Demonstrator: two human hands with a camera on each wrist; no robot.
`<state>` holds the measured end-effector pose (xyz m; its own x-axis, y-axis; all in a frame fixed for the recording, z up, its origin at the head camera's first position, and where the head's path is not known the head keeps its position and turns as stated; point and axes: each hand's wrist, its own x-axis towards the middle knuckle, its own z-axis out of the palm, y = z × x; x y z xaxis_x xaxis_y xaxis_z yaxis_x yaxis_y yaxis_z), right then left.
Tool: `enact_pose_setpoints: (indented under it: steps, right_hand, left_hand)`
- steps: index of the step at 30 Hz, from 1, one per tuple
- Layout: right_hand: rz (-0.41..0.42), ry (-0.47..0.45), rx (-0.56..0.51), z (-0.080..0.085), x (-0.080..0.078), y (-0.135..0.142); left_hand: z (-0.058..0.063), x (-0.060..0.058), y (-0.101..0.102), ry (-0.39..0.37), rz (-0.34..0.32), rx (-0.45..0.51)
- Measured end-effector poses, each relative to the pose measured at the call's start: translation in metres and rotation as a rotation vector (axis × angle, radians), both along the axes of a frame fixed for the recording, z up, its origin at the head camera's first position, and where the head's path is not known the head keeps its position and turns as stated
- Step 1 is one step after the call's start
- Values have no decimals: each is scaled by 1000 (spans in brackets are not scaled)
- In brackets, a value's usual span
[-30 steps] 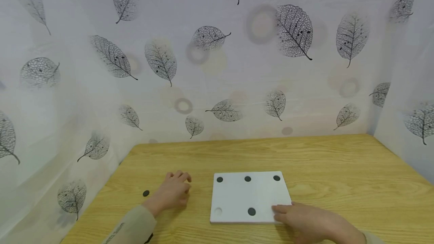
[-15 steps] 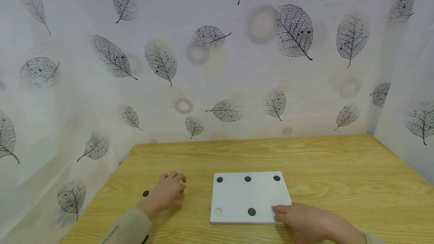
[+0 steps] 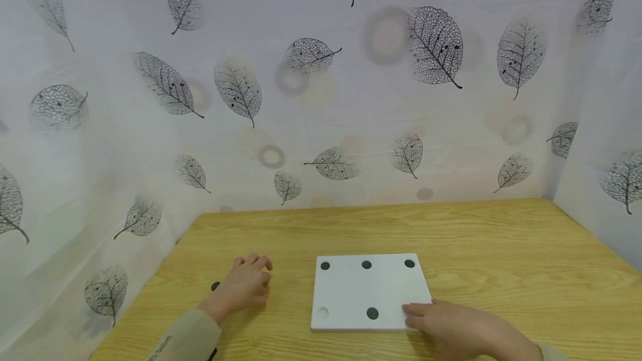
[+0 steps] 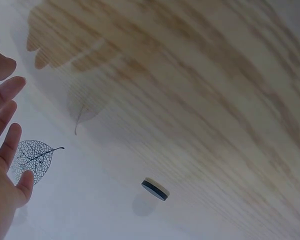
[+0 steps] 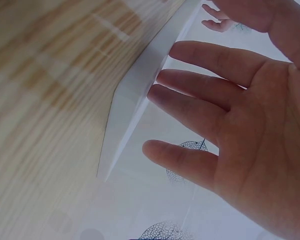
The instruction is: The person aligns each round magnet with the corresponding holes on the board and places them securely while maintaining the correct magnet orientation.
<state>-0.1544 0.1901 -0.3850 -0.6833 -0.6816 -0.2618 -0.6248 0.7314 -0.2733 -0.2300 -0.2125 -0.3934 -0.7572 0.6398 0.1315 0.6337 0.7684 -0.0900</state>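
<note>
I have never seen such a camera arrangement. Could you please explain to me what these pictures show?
No machine here: a person works with two bare hands. The wide table view comes from a camera worn on the head; the close hand views come from one on each wrist. On the wooden table lies a white board, showing four dark discs and one empty round hollow. The right hand touches the board with its fingers. The left hand holds nothing; a loose disc lies near its wrist.
</note>
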Motion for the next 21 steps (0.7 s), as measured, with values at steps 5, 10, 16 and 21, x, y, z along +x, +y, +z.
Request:
enact_pose_setpoints:
  steps: [5, 10, 16, 21]
  right_hand:
    - [3, 1, -5, 0, 0, 1]
    - [11, 4, -4, 0, 0, 1]
    - [19, 10, 5, 0, 0, 0]
    - [8, 5, 5, 1, 0, 0]
  left_hand:
    - [1, 1, -1, 5, -8, 15]
    - [1, 2, -2, 10, -19, 32]
    - [2, 2, -3, 13, -22, 32]
    - [2, 2, -4, 23, -22, 23]
